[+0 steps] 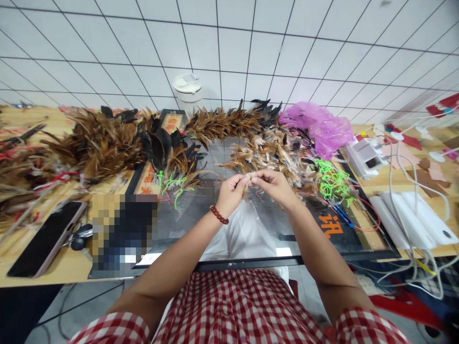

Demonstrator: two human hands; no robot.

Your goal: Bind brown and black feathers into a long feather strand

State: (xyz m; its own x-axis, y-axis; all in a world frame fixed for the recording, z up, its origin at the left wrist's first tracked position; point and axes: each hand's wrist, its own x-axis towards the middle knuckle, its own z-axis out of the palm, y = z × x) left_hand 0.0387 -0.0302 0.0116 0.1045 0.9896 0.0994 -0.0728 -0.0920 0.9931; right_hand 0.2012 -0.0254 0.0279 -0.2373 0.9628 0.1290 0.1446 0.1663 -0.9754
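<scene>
My left hand (231, 188), with a beaded bracelet (219, 215) at the wrist, pinches at a small pale-brown feather (245, 192). Meeting it fingertip to fingertip, my right hand (272, 185) is also closed on the feather's upper end, which the fingers mostly hide. Just beyond my hands lies a loose heap of tan and white feathers (272, 155). Left of them is a bunch of dark and brown feathers (175, 155) with bright green ties (172, 181). Behind, a long brown feather strand (225, 123) stretches across the glass-topped table (193, 234).
Green strings (332, 181) lie to the right beside a blue cutter (342, 216). A pink plastic bag (319, 126), a white adapter (366, 157) and white power blocks (412, 220) with cables are further right. A phone (46, 239) and brown feather piles (100, 145) lie left. A white bin (188, 91) stands behind.
</scene>
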